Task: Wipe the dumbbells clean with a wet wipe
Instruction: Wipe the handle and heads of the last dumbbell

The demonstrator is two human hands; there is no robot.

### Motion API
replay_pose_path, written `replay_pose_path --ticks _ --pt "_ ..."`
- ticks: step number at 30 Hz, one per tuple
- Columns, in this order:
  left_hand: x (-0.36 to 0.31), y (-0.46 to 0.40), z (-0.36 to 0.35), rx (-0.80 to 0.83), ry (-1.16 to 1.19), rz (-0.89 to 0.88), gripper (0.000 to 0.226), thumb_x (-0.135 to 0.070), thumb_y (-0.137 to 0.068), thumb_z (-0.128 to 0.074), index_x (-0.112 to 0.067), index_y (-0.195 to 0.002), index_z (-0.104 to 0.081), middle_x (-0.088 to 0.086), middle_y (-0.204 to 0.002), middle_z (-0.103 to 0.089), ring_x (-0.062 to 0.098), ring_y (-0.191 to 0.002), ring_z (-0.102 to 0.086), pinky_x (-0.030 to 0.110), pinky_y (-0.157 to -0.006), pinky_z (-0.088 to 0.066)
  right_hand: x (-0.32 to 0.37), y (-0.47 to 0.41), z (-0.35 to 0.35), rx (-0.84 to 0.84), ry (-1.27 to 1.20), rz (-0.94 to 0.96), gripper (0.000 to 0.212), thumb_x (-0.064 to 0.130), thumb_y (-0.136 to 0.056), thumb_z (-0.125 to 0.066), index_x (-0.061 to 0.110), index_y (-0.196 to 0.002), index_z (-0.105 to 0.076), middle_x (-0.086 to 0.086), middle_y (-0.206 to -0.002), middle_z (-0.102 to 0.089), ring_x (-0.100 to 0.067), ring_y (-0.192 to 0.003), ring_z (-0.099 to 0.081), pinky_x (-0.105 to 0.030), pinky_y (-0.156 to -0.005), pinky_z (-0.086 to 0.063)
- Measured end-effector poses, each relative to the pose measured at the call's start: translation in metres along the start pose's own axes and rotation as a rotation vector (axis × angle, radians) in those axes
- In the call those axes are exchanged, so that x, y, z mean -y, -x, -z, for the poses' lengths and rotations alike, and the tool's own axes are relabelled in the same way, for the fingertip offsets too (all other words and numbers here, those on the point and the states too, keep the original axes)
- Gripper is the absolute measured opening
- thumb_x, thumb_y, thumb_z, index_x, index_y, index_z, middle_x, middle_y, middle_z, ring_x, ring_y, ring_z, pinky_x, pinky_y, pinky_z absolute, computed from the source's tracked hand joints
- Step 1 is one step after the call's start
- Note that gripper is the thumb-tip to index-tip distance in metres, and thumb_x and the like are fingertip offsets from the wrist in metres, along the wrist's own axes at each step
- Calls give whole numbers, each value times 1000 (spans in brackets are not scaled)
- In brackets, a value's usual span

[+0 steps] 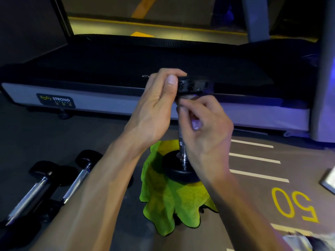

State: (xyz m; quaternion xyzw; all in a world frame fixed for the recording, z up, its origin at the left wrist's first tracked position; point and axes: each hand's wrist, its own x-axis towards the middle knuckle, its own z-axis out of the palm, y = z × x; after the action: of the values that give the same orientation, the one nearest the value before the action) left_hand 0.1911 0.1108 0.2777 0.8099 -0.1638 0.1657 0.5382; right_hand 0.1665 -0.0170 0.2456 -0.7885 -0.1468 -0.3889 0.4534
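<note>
On the near left, two spare dumbbells [54,185] lie side by side on the dark floor [108,134], waiting their turn. In the middle, a third dumbbell [183,151] stands on end on a green cloth [163,201], its lower head on the cloth and its upper head raised. The left hand [155,109] curls round that upper head and steadies it. Just to its right, the right hand [203,127] pinches something pale against the metal handle, probably the wet wipe [195,124], though the dim blue light makes that hard to confirm. The step in hand looks like wiping the handle just below the top head. The next move likely calls for working the wipe down and round the shaft while the left hand keeps the weight from tipping. Behind, a treadmill [108,104] runs across the far side, and on the right the floor carries white lines [253,158] and a yellow 50 [293,205].
</note>
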Motion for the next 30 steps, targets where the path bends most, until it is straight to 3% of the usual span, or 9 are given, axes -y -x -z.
replay_pose_path --ticks 2,4,7,9,17,21,23,27,30 --pt "-2 0 -2 -4 -4 -16 29 -36 -114 -27 -40 -122 -55 -11 -117 -52 -10 -102 -54 3 -83 -38 -6 2 3 32 75 83 17 6 -98 -67 5 -112 -76 -6 -100 -62 -14 -88 -60 -22 -76 -48" --pt "-2 1 -2 -31 13 -15 29 -36 -114 -28 -42 -119 -56 -13 -113 -53 -10 -99 -54 4 -83 -37 -17 7 9 -17 39 4 18 7 -100 -64 7 -114 -75 -1 -105 -61 -8 -94 -62 -18 -81 -48" --pt "1 4 -2 -50 41 14 29 -39 -114 -28 -44 -120 -56 -11 -118 -55 -8 -101 -54 12 -84 -40 -24 11 10 -90 -129 -213 19 8 -100 -61 11 -113 -75 5 -105 -64 -11 -96 -68 -40 -84 -58" --pt "1 4 -4 -47 54 12 29 -40 -114 -29 -42 -120 -57 -7 -125 -56 -7 -106 -55 11 -88 -42 -16 12 9 -58 -170 -231 17 4 -99 -62 12 -105 -75 6 -104 -66 -16 -99 -68 -46 -85 -58" --pt "-1 5 -3 -49 61 -8 28 -40 -113 -30 -43 -119 -57 -4 -125 -56 -1 -109 -57 24 -96 -45 -2 16 11 116 -10 127 26 -4 -97 -63 3 -121 -71 -6 -118 -65 -18 -112 -60 -31 -97 -49" --pt "-3 7 -5 -31 69 10 28 -39 -114 -29 -45 -118 -56 -9 -126 -54 -8 -105 -55 9 -86 -40 -12 21 14 21 -75 -53 33 -9 -93 -64 5 -122 -71 -9 -131 -51 7 -119 -50 -9 -99 -38" --pt "-2 6 -6 -40 76 19 28 -40 -114 -29 -45 -119 -56 -9 -128 -55 -7 -108 -56 11 -87 -41 -5 26 13 32 -150 -116 35 -11 -94 -63 5 -123 -71 -6 -134 -52 9 -121 -50 -6 -98 -38" --pt "-1 4 -6 -47 123 -2 27 -43 -110 -31 -45 -115 -58 -1 -126 -58 4 -103 -61 21 -88 -44 1 31 6 141 -106 92 35 -13 -94 -59 -1 -125 -69 -10 -133 -64 -20 -130 -56 -31 -110 -44" --pt "-4 4 -6 -14 162 -3 26 -45 -108 -34 -45 -112 -60 4 -122 -61 6 -93 -61 26 -83 -48 -5 23 9 94 -98 107 35 -12 -94 -61 -1 -126 -68 -8 -129 -67 -20 -124 -58 -35 -107 -46"
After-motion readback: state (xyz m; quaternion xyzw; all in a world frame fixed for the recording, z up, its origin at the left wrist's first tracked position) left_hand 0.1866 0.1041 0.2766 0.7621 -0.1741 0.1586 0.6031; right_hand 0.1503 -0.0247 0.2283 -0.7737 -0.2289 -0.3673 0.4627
